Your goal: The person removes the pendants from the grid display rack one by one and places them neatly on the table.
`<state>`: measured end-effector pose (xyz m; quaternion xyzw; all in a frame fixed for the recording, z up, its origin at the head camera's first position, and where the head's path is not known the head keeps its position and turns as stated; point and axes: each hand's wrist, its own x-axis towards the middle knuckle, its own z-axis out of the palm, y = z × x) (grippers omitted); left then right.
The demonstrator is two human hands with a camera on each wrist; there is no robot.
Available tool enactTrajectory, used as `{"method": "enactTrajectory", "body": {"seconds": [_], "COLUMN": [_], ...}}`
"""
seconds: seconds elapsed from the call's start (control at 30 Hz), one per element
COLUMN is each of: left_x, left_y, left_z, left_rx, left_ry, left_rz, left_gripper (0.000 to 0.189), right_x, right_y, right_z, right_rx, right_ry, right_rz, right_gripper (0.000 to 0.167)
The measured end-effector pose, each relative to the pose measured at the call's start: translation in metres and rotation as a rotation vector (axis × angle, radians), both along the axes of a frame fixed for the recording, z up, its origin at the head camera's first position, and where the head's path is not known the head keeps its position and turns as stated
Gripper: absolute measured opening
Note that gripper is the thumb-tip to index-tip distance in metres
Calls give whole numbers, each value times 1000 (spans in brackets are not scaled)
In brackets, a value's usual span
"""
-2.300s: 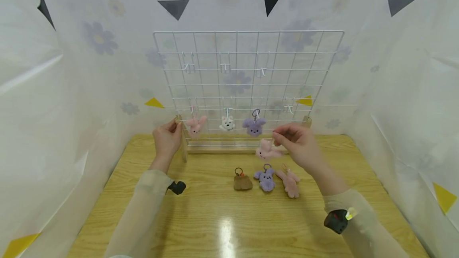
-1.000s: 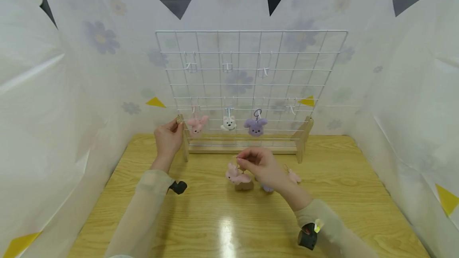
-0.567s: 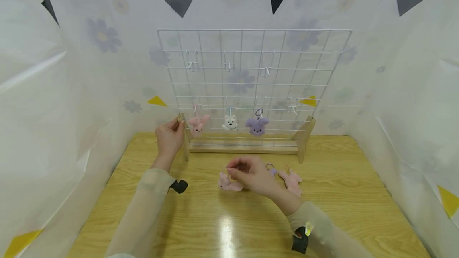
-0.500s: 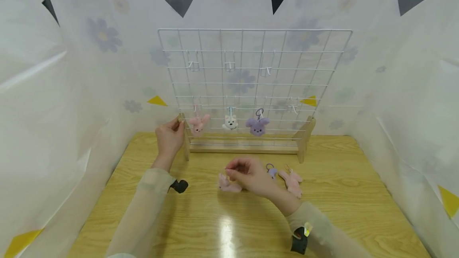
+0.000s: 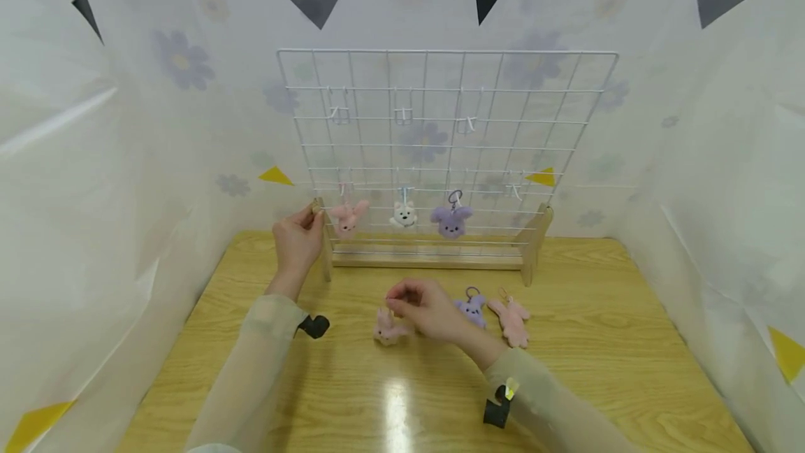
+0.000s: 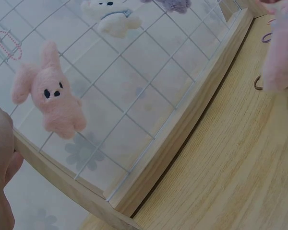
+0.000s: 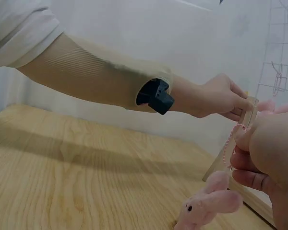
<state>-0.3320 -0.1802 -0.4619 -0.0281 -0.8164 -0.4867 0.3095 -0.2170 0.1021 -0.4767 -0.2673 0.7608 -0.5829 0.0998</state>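
My left hand (image 5: pixel 297 243) holds the top of the left wooden post (image 5: pixel 324 247) of a white wire grid rack (image 5: pixel 428 145). My right hand (image 5: pixel 428 310) pinches the pink beaded chain (image 7: pixel 227 148) of a pink plush bunny keychain (image 5: pixel 388 331), which hangs low over the table in front of the rack. On the grid's lower hooks hang a pink bunny keychain (image 6: pixel 60 103), a white bear keychain (image 5: pixel 404 214) and a purple plush keychain (image 5: pixel 451 222). The brown plush is hidden behind my right hand in the head view; a dark ring (image 6: pixel 258 83) shows in the left wrist view.
Right of my right hand, another purple keychain (image 5: pixel 472 308) and another pink bunny keychain (image 5: pixel 512 324) lie on the wooden table (image 5: pixel 597 341). Bare white hooks (image 5: pixel 466 124) are on the upper grid, and one bare hook (image 5: pixel 514 191) is at lower right. Pale sheeting surrounds the table.
My right hand has carried the pink bunny keychain left and down, from before the grid's lower right to low over the table. The lying purple keychain shows again. My left hand stays on the post.
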Motion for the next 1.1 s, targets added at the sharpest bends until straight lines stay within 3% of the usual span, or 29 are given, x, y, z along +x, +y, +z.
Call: {"method": "enactTrajectory", "body": {"seconds": [0.3,0.7,1.1], "left_x": [0,0,2], "left_y": [-1,-1,-1], "left_z": [0,1,1], "left_rx": [21,1,3], "left_ry": [-24,4,-7], "left_rz": [-18,-8,-10], "left_gripper": [26,25,25], "right_x": [-21,-49,-68], "right_y": [-6,-11,-16], "right_z": [-18,-38,-52], "right_rx": [12,20,212], "right_ry": [-16,-4,83], "right_rz": [-59,-92,-119], "right_gripper": [14,12,10]}}
